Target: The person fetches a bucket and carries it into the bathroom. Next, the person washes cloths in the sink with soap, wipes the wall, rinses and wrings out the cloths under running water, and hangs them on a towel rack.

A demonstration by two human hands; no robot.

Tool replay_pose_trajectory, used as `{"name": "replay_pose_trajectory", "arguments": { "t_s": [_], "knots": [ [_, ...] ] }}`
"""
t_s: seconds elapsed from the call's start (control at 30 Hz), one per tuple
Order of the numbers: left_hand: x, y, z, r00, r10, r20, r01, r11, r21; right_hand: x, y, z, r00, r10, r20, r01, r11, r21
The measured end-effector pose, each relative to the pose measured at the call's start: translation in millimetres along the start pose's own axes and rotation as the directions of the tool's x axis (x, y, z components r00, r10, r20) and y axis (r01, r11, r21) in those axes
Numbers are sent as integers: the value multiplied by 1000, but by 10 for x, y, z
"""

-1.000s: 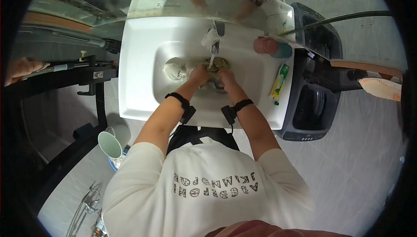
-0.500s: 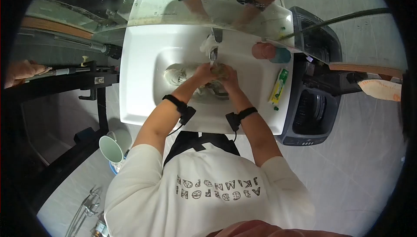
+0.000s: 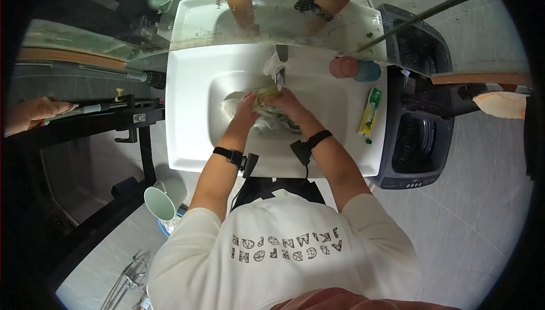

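Observation:
Inside the white sink (image 3: 190, 105), a wet, pale yellowish cloth (image 3: 265, 99) is bunched beneath the faucet (image 3: 280, 76). My left hand (image 3: 245, 110) closes on its left side, and my right hand (image 3: 287, 104) grips its right side with fingers curled over it. Below and left of my hands, more whitish wet fabric (image 3: 230, 104) lies in the basin; whether it is one piece with the held cloth I cannot tell. Black straps with small boxes sit on both forearms.
On the sink's right rim stand a pink cup (image 3: 343, 67) and a teal cup (image 3: 369, 71), near a green-yellow tube (image 3: 370, 111). A dark washing machine (image 3: 417, 145) is to the right. A pale green bucket (image 3: 162, 201) stands at lower left. A mirror (image 3: 227, 20) rises behind.
My hands have shifted left and apart, with the cloth now spread between them under the faucet. The camera view has shifted slightly.

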State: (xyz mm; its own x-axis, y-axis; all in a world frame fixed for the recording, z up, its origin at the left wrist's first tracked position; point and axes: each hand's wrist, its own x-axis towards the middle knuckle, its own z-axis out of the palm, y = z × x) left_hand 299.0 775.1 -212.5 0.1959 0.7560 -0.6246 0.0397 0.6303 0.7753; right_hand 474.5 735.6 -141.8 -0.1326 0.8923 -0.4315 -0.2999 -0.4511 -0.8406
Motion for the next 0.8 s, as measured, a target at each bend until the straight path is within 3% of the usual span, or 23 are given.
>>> {"name": "replay_pose_trajectory", "arguments": {
  "t_s": [0.03, 0.07, 0.1, 0.13, 0.17, 0.2, 0.23, 0.27, 0.33, 0.4, 0.43, 0.5, 0.53, 0.57, 0.63, 0.7, 0.77, 0.8],
  "knots": [
    [257, -355, -98, 977, 189, 101, -200, 973, 112, -4, -9, 117, 1000, 0, -24, -5, 981, -194],
    [42, 29, 104, 979, -158, 130, 191, 932, -307, -75, -52, 257, 1000, 2, -24, -7, 981, -195],
    [-84, 263, 235, 850, -437, 295, 517, 583, -627, -194, -125, 404, 993, -104, -61, 86, 965, -248],
    [-57, 244, 252, 846, -439, 301, 523, 576, -629, -270, -144, 493, 974, -209, -93, 171, 936, -307],
    [-31, 191, 269, 829, -364, 425, 559, 579, -594, -296, -64, 518, 975, -199, -97, 160, 936, -312],
    [31, 80, 275, 792, -285, 540, 589, 588, -554, -317, 29, 538, 961, -255, -108, 182, 875, -450],
    [124, -12, 333, 789, -286, 544, 593, 585, -553, -296, 97, 535, 942, -318, -108, 201, 791, -577],
    [296, -258, 373, 775, -101, 624, 585, 488, -648, -285, 109, 548, 942, -316, -112, 197, 792, -577],
    [365, -489, 407, 747, 83, 659, 592, 367, -717, -294, 172, 581, 835, -502, -224, 148, 599, -787],
    [354, -572, 441, 827, 178, 534, 222, 769, -599, -237, 269, 547, 811, -520, -268, 83, 556, -827],
    [353, -608, 459, 838, 250, 486, 4, 887, -463, -194, 303, 512, 782, -545, -302, 20, 507, -862],
    [291, -658, 505, 804, 411, 430, -413, 906, -93, -108, 350, 428, 771, -550, -322, -18, 486, -874],
    [260, -672, 536, 805, 406, 432, -408, 908, -92, -60, 359, 380, 754, -563, -338, -51, 462, -885],
    [175, -565, 582, 877, 270, 399, -219, 961, -167, -11, 378, 318, 754, -562, -341, -54, 464, -884],
    [-67, -218, 669, 932, -34, 361, 160, 932, -326, 97, 435, 119, 646, -671, -363, -68, 424, -903],
    [-338, 78, 686, 863, -344, 369, 493, 733, -469, 218, 550, -351, 739, -546, -394, -249, 322, -913],
    [-545, 275, 588, 853, -359, 379, 512, 715, -476, 313, 735, -876, 799, -360, -481, -385, 309, -870],
    [-595, 315, 533, 843, -370, 390, 531, 688, -495, 210, 690, -1006, 803, -360, -474, -378, 307, -873]
  ]
}}
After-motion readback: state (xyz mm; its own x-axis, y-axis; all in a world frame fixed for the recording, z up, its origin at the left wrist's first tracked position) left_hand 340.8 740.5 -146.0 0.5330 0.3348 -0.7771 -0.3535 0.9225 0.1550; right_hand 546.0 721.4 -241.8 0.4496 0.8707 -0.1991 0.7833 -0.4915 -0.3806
